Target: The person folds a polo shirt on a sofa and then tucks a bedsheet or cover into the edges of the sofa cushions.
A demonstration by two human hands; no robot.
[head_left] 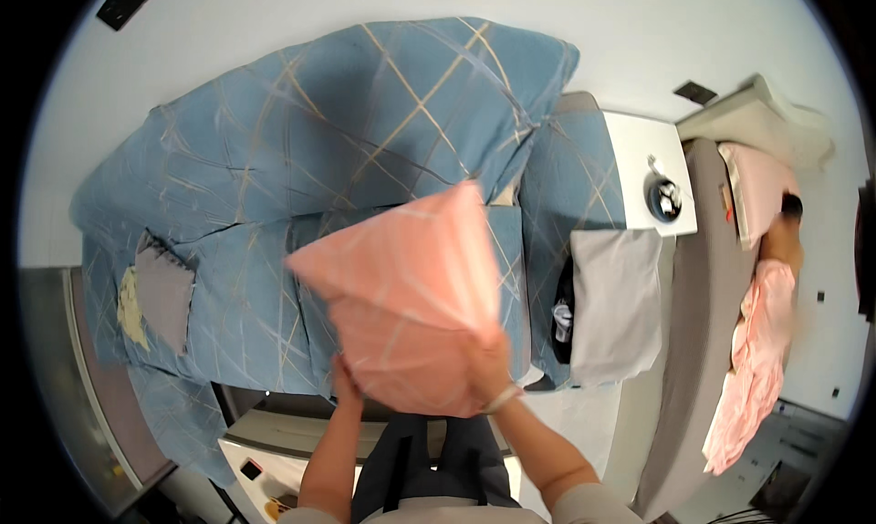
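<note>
L hand (345, 383) & R hand (490, 358) are holding the pink pillow (411, 287) down low, maybe risking a flop b/c it's prob. squishy.

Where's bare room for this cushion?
The blue patterned fabric sofa seat is free between the grey square cushion and the held pink cushion. The white side table's wall end is bare, past the dark round bowl. The sofa's right end is crowded by grey cloth and a black object.
</note>
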